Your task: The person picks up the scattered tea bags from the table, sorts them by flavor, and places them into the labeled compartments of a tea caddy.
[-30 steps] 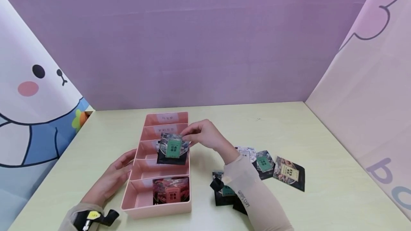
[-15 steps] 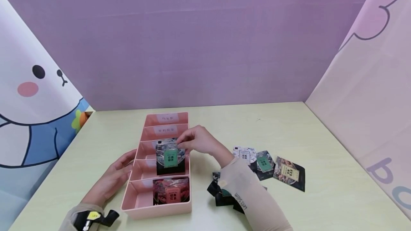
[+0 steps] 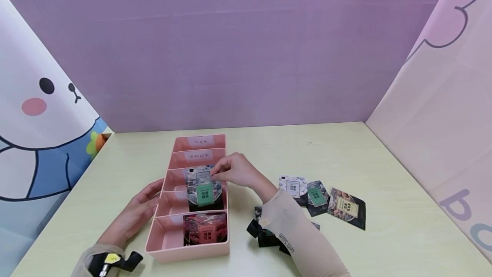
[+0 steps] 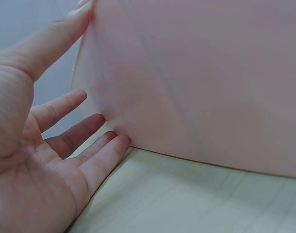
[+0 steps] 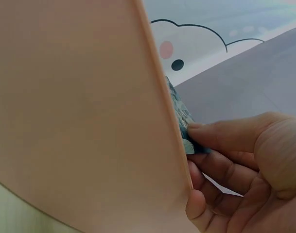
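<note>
My right hand (image 3: pixel 236 170) pinches the upper right corner of a dark tea sachet with a green label (image 3: pixel 205 193). The sachet leans in the second compartment from the front of a pink divided box (image 3: pixel 188 251), its lower edge down inside. In the right wrist view, thumb and fingers grip the sachet's corner (image 5: pixel 182 114) just past the box wall (image 5: pixel 89 121). My left hand (image 3: pixel 134 213) rests its loosely spread fingers against the box's left side; in the left wrist view the fingertips (image 4: pixel 122 141) touch the pink wall low down, near the table.
A red-labelled sachet (image 3: pixel 205 229) lies in the front compartment. Right of the box lie a white-labelled sachet (image 3: pixel 293 188), a green-labelled one (image 3: pixel 317 198) and a yellow-labelled one (image 3: pixel 347 208). More dark sachets (image 3: pixel 267 239) are partly hidden under the right sleeve. Paper labels (image 3: pixel 198 156) mark the compartments.
My right hand has moved slightly left and down, and the green-labelled sachet has gone from above the box into the second compartment from the front. The left hand has stayed still.
</note>
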The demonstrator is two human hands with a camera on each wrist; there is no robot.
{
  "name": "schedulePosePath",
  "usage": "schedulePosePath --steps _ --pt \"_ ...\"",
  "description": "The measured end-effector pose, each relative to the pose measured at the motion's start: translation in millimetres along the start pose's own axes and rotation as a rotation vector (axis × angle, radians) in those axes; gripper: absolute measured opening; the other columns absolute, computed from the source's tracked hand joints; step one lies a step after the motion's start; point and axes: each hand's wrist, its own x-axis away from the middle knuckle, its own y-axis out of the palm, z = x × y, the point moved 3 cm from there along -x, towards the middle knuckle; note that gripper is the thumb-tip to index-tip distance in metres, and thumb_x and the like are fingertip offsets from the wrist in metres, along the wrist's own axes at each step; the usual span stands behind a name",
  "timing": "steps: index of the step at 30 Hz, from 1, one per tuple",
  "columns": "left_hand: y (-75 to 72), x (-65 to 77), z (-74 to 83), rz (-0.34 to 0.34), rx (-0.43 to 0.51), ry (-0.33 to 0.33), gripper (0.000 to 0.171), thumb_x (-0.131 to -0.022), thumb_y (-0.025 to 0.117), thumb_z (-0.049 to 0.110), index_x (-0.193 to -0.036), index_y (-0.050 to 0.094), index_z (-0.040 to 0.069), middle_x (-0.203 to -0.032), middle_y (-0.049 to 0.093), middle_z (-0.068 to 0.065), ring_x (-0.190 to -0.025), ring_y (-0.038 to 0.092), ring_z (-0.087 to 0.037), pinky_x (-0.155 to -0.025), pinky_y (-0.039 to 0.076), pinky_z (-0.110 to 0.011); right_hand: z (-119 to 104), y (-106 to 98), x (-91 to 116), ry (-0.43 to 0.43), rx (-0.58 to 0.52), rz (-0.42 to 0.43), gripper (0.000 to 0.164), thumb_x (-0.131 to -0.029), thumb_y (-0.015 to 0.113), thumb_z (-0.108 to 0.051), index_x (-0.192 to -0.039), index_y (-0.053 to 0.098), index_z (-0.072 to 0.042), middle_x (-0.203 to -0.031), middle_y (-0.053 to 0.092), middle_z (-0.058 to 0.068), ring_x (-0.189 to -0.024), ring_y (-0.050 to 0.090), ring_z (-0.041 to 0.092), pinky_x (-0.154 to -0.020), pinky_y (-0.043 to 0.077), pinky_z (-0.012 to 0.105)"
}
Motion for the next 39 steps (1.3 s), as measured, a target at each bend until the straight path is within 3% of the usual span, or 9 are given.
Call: schedulePosePath --steps 10,17,26,33,39 --pt "0.6 0.5 1.2 0.005 -0.006 -0.010 0.036 -0.105 0.049 0.010 -0.136 0.051 0.026 -0.133 0.048 0.008 -0.117 0.054 -0.004 -0.097 0.048 -0.023 -3 -4 2 -0.083 0.122 -0.044 0.004 -0.085 0.078 -0.006 -0.085 0.077 -0.002 -0.081 0.071 -0.001 -0.071 0.061 0.006 -0.065 0.052 0.022" --pt "1.1 1.0 0.9 -0.016 0.014 0.014 0.036 -0.105 0.048 0.008 -0.132 0.054 0.030 -0.132 0.050 0.009 -0.117 0.055 -0.004 -0.097 0.048 -0.023 -1 -9 4 -0.081 0.181 -0.050 0.003 -0.083 0.079 -0.008 -0.080 0.078 -0.006 -0.085 0.065 -0.004 -0.075 0.057 0.007 -0.064 0.050 0.023" --pt "1.8 0.8 2.2 0.018 -0.019 -0.013 0.034 -0.104 0.050 0.010 -0.133 0.052 0.028 -0.131 0.049 0.009 -0.116 0.054 -0.003 -0.096 0.048 -0.022 3 -13 5 -0.046 0.135 -0.142 0.003 -0.083 0.078 -0.007 -0.082 0.079 -0.004 -0.075 0.070 -0.005 -0.064 0.059 0.006 -0.062 0.050 0.020" --pt "2.0 0.5 2.0 0.016 -0.016 -0.013 0.034 -0.104 0.050 0.010 -0.131 0.054 0.031 -0.131 0.050 0.011 -0.116 0.054 -0.002 -0.096 0.048 -0.022 8 -16 4 0.000 0.119 -0.169 0.005 -0.087 0.076 -0.010 -0.085 0.079 -0.006 -0.075 0.070 -0.004 -0.062 0.057 0.010 -0.062 0.056 0.037" --pt "1.2 0.5 1.4 0.002 -0.021 0.011 0.035 -0.104 0.049 0.009 -0.133 0.052 0.030 -0.132 0.050 0.011 -0.117 0.054 -0.002 -0.096 0.048 -0.022 8 -20 5 0.015 0.080 -0.181 0.008 -0.088 0.076 -0.013 -0.087 0.079 -0.005 -0.075 0.071 -0.001 -0.064 0.062 0.013 -0.062 0.058 0.037"
